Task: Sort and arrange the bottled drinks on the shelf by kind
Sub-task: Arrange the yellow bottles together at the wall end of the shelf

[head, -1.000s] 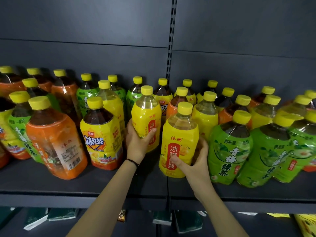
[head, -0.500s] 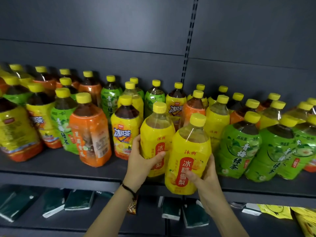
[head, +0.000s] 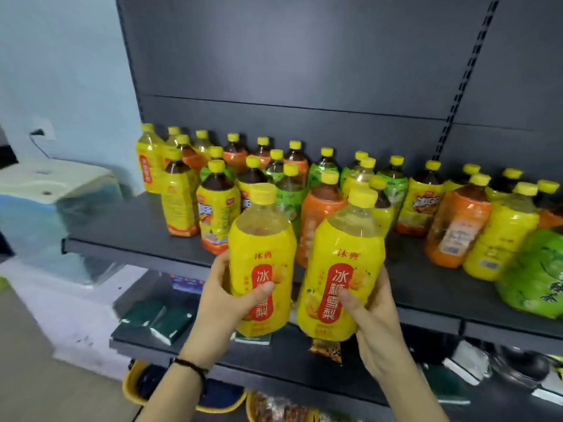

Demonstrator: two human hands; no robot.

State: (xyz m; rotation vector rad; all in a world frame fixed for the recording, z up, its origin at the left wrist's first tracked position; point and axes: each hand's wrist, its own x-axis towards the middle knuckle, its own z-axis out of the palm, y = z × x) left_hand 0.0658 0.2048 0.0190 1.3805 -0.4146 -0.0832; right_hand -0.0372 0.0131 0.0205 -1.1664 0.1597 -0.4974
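I hold two yellow pear-drink bottles with red labels in front of the shelf edge, off the shelf. My left hand (head: 224,295) grips the left yellow bottle (head: 262,239). My right hand (head: 376,318) grips the right yellow bottle (head: 344,248). Both bottles stand upright, side by side. Behind them the dark shelf (head: 122,229) carries several mixed bottles: orange bottles (head: 457,226), green tea bottles (head: 536,278), yellow iced-tea bottles (head: 214,214) and more yellow pear bottles (head: 147,159) at the far left.
The shelf's left front part is bare near its left end. A lower shelf (head: 274,351) holds dark green packets (head: 158,318) and a snack pack (head: 326,351). A pale wall and a white fixture (head: 51,178) are to the left. Yellow baskets (head: 134,388) sit at floor level.
Both hands have lifted their yellow bottles off the shelf and carried them leftward; my view has swung left, bringing the shelf's left end and the wall into sight.
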